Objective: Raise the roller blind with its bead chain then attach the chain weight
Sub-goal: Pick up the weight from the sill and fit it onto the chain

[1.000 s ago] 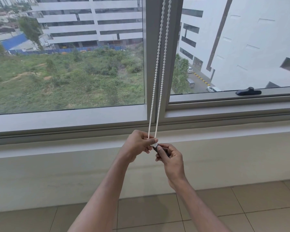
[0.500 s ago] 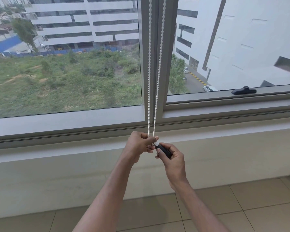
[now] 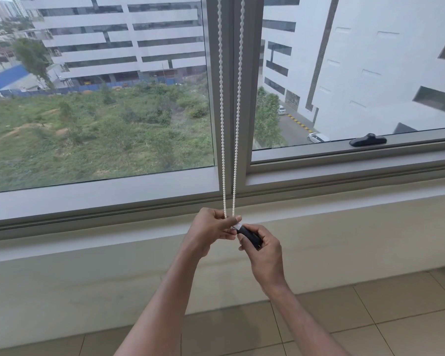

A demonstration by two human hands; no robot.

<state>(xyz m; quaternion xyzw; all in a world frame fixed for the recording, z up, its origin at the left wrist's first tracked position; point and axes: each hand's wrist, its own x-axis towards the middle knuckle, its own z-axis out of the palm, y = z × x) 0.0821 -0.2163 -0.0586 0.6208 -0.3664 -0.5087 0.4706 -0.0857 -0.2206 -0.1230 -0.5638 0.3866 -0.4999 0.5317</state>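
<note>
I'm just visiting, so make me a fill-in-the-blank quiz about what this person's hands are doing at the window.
The white bead chain hangs in ____ strands.
The left hand pinches its bottom end; the right hand holds a chain weight with a ____ body.
The floor is laid with ____.
Missing: two; black; tiles.

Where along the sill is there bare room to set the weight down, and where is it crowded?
Bare sill runs left of the left hand, under the big pane, and right of the right hand, under the handle. It is crowded at the mullion, where both hands meet on the chain and weight.
</note>
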